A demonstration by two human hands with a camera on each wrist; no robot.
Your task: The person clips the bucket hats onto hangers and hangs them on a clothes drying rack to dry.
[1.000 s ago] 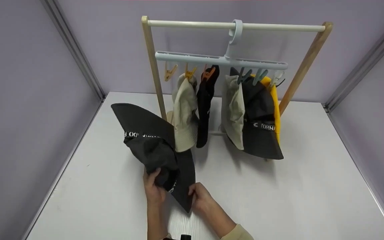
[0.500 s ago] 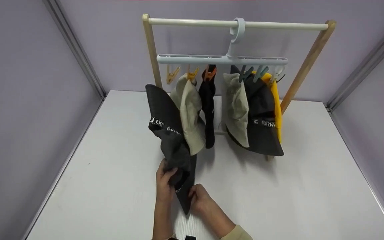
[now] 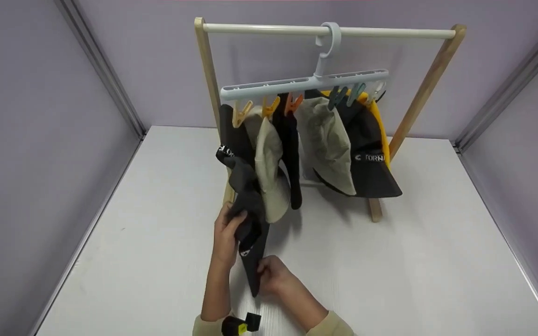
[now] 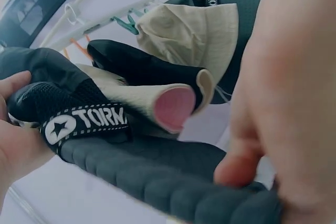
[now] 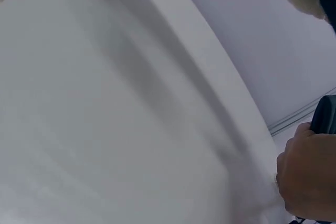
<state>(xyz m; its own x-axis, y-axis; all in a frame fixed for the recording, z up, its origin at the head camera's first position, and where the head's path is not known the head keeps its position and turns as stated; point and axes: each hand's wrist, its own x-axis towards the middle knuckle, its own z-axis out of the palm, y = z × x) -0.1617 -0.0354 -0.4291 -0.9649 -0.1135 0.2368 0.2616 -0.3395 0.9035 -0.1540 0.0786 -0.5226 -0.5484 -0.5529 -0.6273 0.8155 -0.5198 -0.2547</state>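
A dark grey bucket hat [image 3: 245, 186] with a white-lettered band is held upright on edge at the left end of the rack. My left hand [image 3: 227, 233] grips its crown, thumb on the near side. Lower down, my right hand [image 3: 273, 277] pinches the brim edge between thumb and fingers. The hat's upper brim overlaps the pale orange clip [image 3: 241, 114] in the head view. Beside it a beige cap [image 3: 271, 172] hangs from a yellow clip [image 3: 270, 107]. In the left wrist view, the hat band [image 4: 86, 121] faces the camera and the ribbed brim stretches across to the right hand.
A pale blue clip hanger [image 3: 292, 86] hangs from the white rod [image 3: 390, 32] of a wooden-legged rack. Further right hang a black cap [image 3: 290, 154], a beige bucket hat [image 3: 327, 144], another dark hat [image 3: 367, 140] and a yellow one [image 3: 378, 121]. Walls enclose the white tabletop [image 3: 157, 233].
Both hands have kept hold of the dark hat while it turned edge-on and its upper brim moved right and up to the left-end clip. The hanger has swung, its right end tilting up.
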